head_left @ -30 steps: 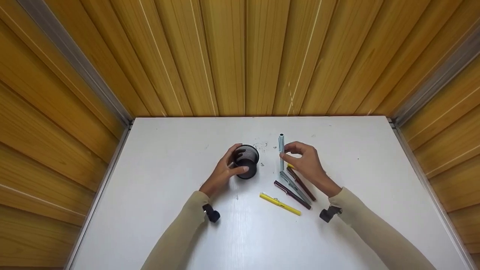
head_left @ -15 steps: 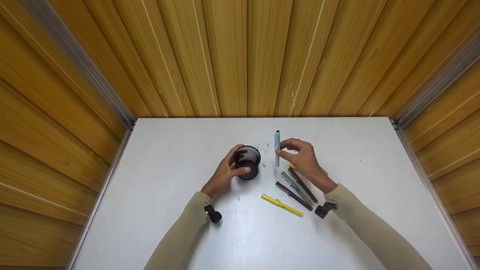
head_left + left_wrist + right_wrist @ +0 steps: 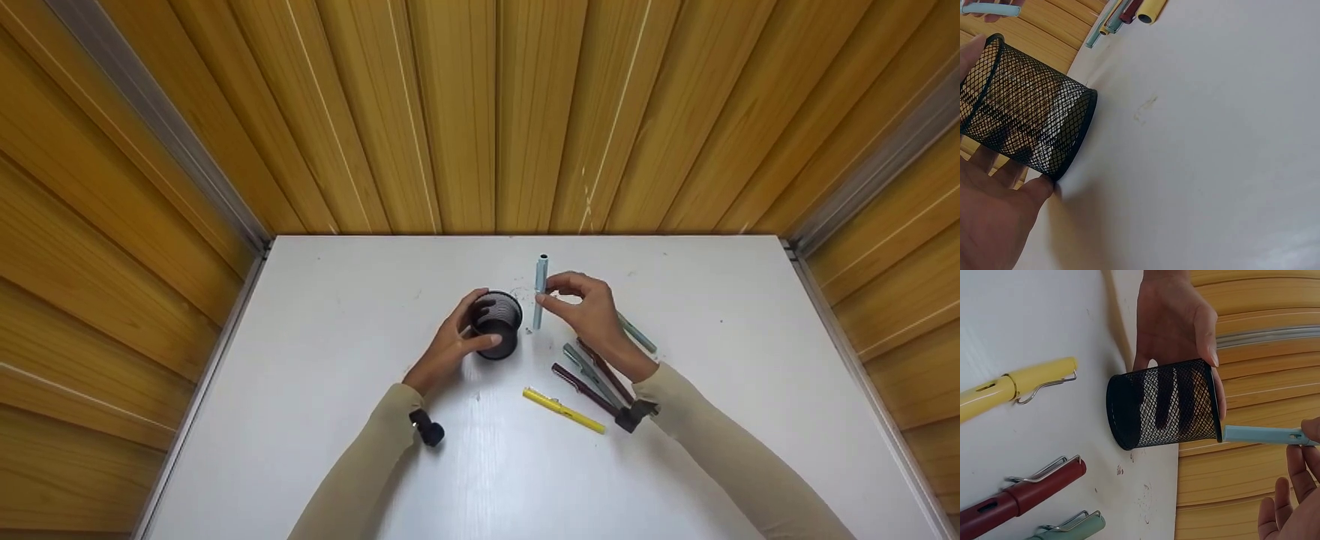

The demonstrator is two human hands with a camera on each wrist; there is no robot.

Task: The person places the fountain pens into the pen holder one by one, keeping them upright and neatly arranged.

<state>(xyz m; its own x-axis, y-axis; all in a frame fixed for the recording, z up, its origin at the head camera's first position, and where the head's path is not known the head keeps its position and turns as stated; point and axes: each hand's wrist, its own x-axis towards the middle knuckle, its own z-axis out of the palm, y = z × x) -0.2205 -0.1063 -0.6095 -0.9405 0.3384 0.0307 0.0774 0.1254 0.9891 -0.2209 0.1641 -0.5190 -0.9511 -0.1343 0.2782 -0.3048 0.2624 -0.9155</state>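
Observation:
A black mesh pen cup stands on the white table, and my left hand grips it round the left side, thumb in front. In the left wrist view the mesh wall shows no pens behind it. My right hand pinches a light blue pen between thumb and fingers, upright and just right of the cup. From the right wrist, the pen's lower end appears close to the cup's rim; whether they touch I cannot tell.
Below and beside my right hand lie a yellow pen, a dark red pen, a grey-green pen, a brown pen and a green pen. Wood-patterned walls border the table's back and sides.
My right hand has carried the light blue pen leftward and up, from over the pens to beside the cup. The left hand and the cup have stayed in place.

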